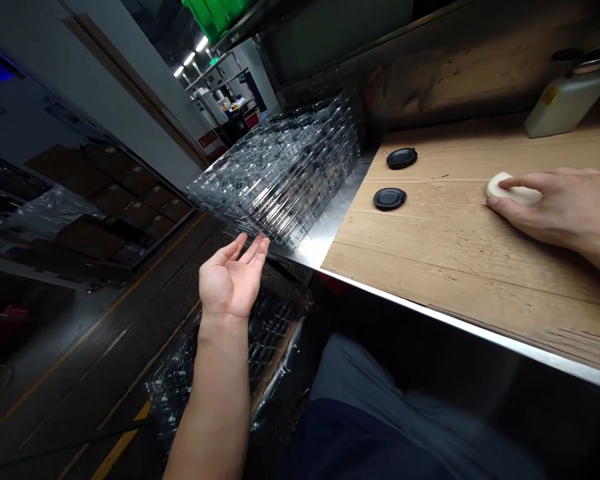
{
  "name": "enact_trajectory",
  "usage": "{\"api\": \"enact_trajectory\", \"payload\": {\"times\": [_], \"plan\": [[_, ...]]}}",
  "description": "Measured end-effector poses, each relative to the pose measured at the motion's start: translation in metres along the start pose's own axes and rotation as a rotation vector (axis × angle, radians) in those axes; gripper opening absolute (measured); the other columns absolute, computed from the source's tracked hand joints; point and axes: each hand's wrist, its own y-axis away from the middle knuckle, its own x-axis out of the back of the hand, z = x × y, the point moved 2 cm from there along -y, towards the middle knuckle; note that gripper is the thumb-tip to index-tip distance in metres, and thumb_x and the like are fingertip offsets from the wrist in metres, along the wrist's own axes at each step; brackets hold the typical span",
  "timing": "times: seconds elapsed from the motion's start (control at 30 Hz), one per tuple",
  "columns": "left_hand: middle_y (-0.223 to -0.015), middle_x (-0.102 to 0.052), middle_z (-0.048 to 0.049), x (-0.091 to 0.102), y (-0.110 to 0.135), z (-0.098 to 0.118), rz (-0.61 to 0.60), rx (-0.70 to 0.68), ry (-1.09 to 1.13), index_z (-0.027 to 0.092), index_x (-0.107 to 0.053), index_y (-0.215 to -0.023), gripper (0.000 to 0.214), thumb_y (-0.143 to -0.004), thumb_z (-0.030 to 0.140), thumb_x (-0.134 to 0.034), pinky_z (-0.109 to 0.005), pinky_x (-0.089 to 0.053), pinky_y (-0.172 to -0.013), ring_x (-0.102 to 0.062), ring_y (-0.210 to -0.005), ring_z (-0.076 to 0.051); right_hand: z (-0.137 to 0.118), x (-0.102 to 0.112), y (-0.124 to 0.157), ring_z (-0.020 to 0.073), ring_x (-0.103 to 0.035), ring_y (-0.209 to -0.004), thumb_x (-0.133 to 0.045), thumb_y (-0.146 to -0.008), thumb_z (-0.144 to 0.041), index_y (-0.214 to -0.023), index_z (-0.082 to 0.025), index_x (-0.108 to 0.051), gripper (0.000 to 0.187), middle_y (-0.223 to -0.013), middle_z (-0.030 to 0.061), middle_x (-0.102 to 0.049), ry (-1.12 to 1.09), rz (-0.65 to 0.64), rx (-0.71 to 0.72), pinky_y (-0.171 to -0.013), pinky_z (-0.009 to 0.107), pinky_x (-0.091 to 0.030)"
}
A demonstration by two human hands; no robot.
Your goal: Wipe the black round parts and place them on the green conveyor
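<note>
My right hand (570,207) grips a white rounded pad (523,193) between thumb and fingers, low over the brown cardboard (445,247) on the bench. Two round black caps (390,198), each with a small tab, lie apart to the left of the pad. My left hand (233,277) is palm up with its fingers stretched out. Its fingertips reach the lower near corner of a tall stack of clear plastic trays (290,167); whether they touch it I cannot tell.
A whitish bottle (563,100) with a metal-topped neck stands at the back right. The bench's metal edge (380,287) runs along my lap. More clear plastic trays (275,320) sit low beneath the left hand. A green bin (217,15) is overhead.
</note>
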Motion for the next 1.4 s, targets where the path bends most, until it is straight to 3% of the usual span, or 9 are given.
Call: {"api": "enact_trajectory", "payload": {"times": [0.43,0.73,0.97,1.13,1.4], "plan": [[-0.131,-0.048,-0.0169,0.01,-0.004,-0.01,0.035,0.012,-0.055,0.018,-0.054,-0.107,0.028,-0.079,0.016,-0.055,-0.034,-0.05,-0.093,-0.05,-0.122,-0.026,-0.002,0.003,-0.001,0.0313,-0.057,-0.102,-0.037,-0.079,-0.072,-0.114,-0.026,-0.064,0.064,-0.107,0.0091,-0.065,0.067,-0.001,-0.007,-0.09,0.04,-0.042],[-0.131,-0.049,-0.0227,0.005,0.001,-0.018,-0.001,0.083,-0.036,0.014,-0.054,-0.106,0.026,-0.08,0.015,-0.053,-0.038,-0.05,-0.092,-0.052,-0.121,-0.028,-0.003,0.004,0.001,0.0318,-0.056,-0.105,-0.038,-0.079,-0.072,-0.116,-0.027,-0.063,0.063,-0.109,0.0095,-0.064,0.046,-0.008,-0.03,-0.089,0.041,-0.042],[-0.132,-0.051,-0.0166,0.011,-0.001,-0.028,0.006,0.079,-0.047,0.017,-0.057,-0.102,0.023,-0.079,0.015,-0.055,-0.036,-0.051,-0.09,-0.052,-0.122,-0.027,0.0,0.002,-0.002,0.0301,-0.056,-0.102,-0.038,-0.079,-0.07,-0.113,-0.026,-0.063,0.061,-0.109,0.009,-0.064,0.055,-0.013,0.003,-0.09,0.04,-0.041],[-0.131,-0.05,-0.0185,0.008,0.001,-0.038,0.031,0.121,-0.041,0.018,-0.056,-0.106,0.027,-0.079,0.013,-0.055,-0.037,-0.052,-0.091,-0.053,-0.12,-0.027,-0.001,0.003,-0.002,0.0294,-0.056,-0.101,-0.04,-0.079,-0.068,-0.111,-0.026,-0.064,0.058,-0.106,0.0085,-0.064,0.039,-0.003,-0.001,-0.09,0.039,-0.041],[-0.131,-0.045,-0.0229,0.009,-0.006,-0.029,0.017,0.142,0.04,0.014,-0.052,-0.103,0.027,-0.077,0.013,-0.056,-0.036,-0.055,-0.083,-0.054,-0.119,-0.03,-0.001,0.002,-0.002,0.03,-0.055,-0.103,-0.04,-0.079,-0.068,-0.114,-0.026,-0.062,0.058,-0.107,0.0092,-0.063,0.014,-0.017,-0.005,-0.091,0.041,-0.04]]}}
